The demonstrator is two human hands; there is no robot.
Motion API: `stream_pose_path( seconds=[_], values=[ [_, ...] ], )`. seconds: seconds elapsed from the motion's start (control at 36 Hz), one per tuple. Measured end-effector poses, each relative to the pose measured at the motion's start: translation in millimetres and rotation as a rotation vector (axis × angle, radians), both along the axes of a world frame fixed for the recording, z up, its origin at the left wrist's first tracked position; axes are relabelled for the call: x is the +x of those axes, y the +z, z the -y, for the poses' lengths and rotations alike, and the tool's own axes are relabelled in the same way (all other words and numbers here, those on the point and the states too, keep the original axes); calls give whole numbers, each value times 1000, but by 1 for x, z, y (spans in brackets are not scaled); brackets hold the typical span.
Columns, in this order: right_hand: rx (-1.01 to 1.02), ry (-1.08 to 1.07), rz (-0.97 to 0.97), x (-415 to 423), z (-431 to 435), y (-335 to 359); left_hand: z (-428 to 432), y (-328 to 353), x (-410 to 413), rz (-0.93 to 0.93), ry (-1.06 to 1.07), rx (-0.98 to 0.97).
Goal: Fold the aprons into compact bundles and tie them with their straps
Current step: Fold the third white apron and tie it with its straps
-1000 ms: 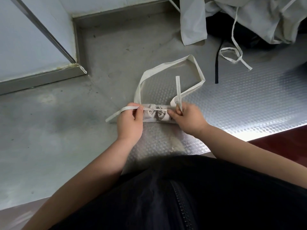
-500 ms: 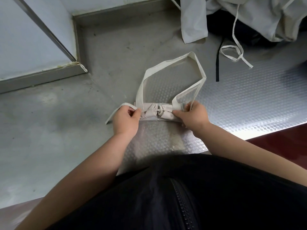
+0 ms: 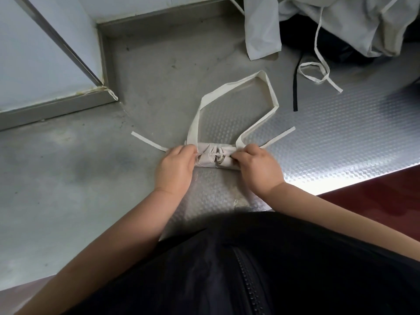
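Observation:
A cream apron is rolled into a small bundle point(image 3: 214, 156) on the steel table point(image 3: 329, 142), with thin straps wound and knotted round its middle. Its neck loop point(image 3: 270, 92) lies flat behind it. My left hand point(image 3: 176, 165) pinches the strap at the bundle's left end, and that strap's tail point(image 3: 147, 142) trails off to the left. My right hand point(image 3: 256, 168) pinches the other strap at the right end; its tail point(image 3: 279, 137) runs out to the right.
A heap of unfolded cream aprons point(image 3: 341, 21) lies at the back right, over something black, with a loose cream strap point(image 3: 318, 73) and a black strap point(image 3: 295, 87) hanging down. A wall panel point(image 3: 34, 53) stands at the left. The table's front edge point(image 3: 363, 181) runs at the right.
Both hands drew the strap ends outward. The right strap, upright a second ago, now lies flat to the right; the left tail stretches further left. The knot sits tighter on the bundle.

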State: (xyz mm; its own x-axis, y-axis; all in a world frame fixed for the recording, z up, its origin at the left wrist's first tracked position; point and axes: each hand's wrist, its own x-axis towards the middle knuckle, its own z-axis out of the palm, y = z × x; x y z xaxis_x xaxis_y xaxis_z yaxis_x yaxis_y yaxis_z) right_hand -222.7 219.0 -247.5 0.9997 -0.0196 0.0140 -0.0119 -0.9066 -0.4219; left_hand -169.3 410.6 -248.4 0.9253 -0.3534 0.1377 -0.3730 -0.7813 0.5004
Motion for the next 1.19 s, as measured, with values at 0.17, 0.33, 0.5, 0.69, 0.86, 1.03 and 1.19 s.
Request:
stream_pose_path(
  seconds=[0.17,0.33,0.5,0.69,0.86,1.03,1.19],
  values=[
    [-7,184,-65,-11,16,-3,-26,-11,-4,99,-258,131],
    [-4,52,-33,-6,10,-3,-20,-1,3,-26,-230,115],
    [-130,68,-26,3,14,6,-15,8,19,-39,-254,184],
    [-110,181,-57,7,25,-2,-2,15,38,-151,-177,88],
    [194,0,-100,17,25,9,8,25,58,-434,-49,-43],
    [456,-193,-318,41,33,33,11,39,65,-706,147,-378],
    [774,-396,-347,59,26,47,15,48,61,-690,179,-357]
  ],
)
